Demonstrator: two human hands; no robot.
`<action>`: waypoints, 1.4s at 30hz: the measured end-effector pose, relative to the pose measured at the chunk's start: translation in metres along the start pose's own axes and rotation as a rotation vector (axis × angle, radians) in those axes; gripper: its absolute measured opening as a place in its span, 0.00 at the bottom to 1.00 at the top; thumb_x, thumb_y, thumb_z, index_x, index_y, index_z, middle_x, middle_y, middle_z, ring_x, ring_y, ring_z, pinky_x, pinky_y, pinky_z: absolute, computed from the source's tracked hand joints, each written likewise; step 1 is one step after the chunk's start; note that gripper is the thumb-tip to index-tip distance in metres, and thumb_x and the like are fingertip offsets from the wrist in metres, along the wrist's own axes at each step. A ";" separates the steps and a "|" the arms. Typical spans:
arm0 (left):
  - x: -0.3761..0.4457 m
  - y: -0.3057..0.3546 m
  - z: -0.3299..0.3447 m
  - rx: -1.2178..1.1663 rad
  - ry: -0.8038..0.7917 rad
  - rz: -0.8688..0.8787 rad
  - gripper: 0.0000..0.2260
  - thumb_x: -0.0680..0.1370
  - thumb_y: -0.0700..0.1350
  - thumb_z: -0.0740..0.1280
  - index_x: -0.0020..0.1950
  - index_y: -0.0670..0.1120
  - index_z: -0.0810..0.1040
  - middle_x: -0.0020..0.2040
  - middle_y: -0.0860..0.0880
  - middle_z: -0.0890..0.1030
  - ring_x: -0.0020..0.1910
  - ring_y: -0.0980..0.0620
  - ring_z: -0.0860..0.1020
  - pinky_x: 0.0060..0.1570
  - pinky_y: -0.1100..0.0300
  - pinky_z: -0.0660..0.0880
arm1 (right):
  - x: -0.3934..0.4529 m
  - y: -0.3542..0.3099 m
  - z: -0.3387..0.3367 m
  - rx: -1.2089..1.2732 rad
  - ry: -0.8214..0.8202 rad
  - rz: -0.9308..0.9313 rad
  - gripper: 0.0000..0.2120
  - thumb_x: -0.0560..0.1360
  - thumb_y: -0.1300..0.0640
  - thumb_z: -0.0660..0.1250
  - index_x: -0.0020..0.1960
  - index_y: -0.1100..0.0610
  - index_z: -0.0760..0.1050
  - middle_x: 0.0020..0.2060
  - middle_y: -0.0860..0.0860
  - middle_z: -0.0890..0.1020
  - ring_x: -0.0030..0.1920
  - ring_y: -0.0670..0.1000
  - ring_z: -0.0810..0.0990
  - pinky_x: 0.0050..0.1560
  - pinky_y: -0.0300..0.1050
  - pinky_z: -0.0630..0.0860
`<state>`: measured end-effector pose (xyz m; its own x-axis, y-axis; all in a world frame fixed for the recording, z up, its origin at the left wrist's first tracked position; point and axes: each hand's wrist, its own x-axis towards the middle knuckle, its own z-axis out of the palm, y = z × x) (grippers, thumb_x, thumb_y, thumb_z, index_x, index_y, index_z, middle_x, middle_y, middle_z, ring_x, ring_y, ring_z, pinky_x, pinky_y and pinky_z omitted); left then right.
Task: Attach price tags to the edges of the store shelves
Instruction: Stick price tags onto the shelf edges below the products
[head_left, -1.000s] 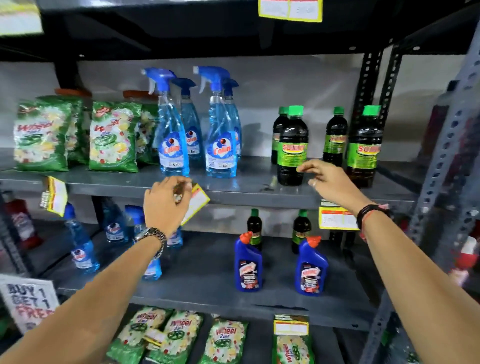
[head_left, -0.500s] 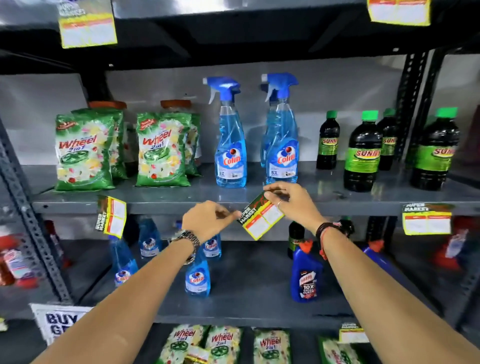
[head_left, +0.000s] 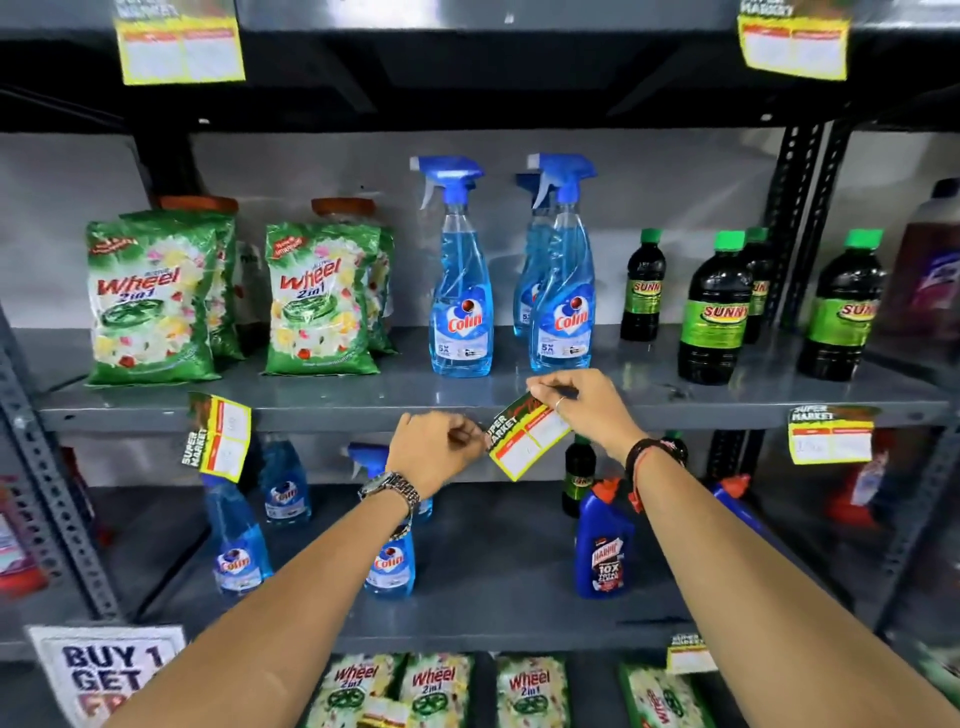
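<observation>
A yellow-edged price tag (head_left: 527, 435) with "SUPER MARKET" print is tilted against the front edge of the grey middle shelf (head_left: 337, 413), below the blue Colin spray bottles (head_left: 563, 291). My right hand (head_left: 576, 405) pinches its upper edge at the shelf lip. My left hand (head_left: 434, 449), with a metal watch on the wrist, pinches the tag's left corner. Other tags hang on the same edge: one at the left (head_left: 221, 436), twisted sideways, and one at the right (head_left: 828, 434).
Green Wheel detergent packs (head_left: 150, 301) and dark Sunny bottles (head_left: 714, 312) stand on the middle shelf. Below are more Colin bottles (head_left: 236, 540) and a blue Harpic bottle (head_left: 602, 545). Two tags hang from the top shelf. A "BUY 1 GET 1" sign (head_left: 104, 675) is at the bottom left.
The view shifted from the right side of the shelf to its middle. My right hand came over from the dark bottles and took the tag's top edge; both hands now hold it at the shelf lip.
</observation>
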<state>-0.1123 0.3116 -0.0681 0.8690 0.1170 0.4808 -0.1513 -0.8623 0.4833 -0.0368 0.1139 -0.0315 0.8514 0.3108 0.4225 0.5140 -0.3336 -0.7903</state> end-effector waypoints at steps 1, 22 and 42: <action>0.000 -0.001 -0.002 -0.057 -0.005 0.013 0.08 0.70 0.54 0.68 0.36 0.52 0.81 0.35 0.55 0.84 0.36 0.64 0.80 0.47 0.58 0.75 | -0.001 0.001 -0.002 0.008 -0.008 0.001 0.09 0.74 0.55 0.67 0.52 0.56 0.82 0.52 0.49 0.84 0.51 0.45 0.80 0.53 0.40 0.76; 0.015 0.022 -0.023 0.021 -0.004 -0.080 0.06 0.68 0.56 0.73 0.37 0.55 0.84 0.31 0.56 0.82 0.33 0.60 0.79 0.31 0.66 0.70 | -0.007 0.017 -0.028 -0.251 -0.090 -0.151 0.03 0.68 0.62 0.71 0.39 0.57 0.84 0.52 0.47 0.85 0.48 0.42 0.81 0.51 0.28 0.73; 0.012 0.034 -0.014 -0.004 0.132 -0.214 0.08 0.67 0.56 0.73 0.33 0.53 0.81 0.30 0.56 0.81 0.34 0.60 0.78 0.30 0.65 0.70 | -0.011 0.013 -0.017 -0.165 0.085 -0.111 0.14 0.62 0.62 0.74 0.34 0.51 0.69 0.43 0.50 0.84 0.47 0.49 0.83 0.53 0.50 0.81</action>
<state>-0.1133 0.2909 -0.0359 0.8124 0.3606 0.4583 0.0278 -0.8089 0.5872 -0.0374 0.0912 -0.0392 0.7905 0.2797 0.5449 0.6096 -0.4450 -0.6560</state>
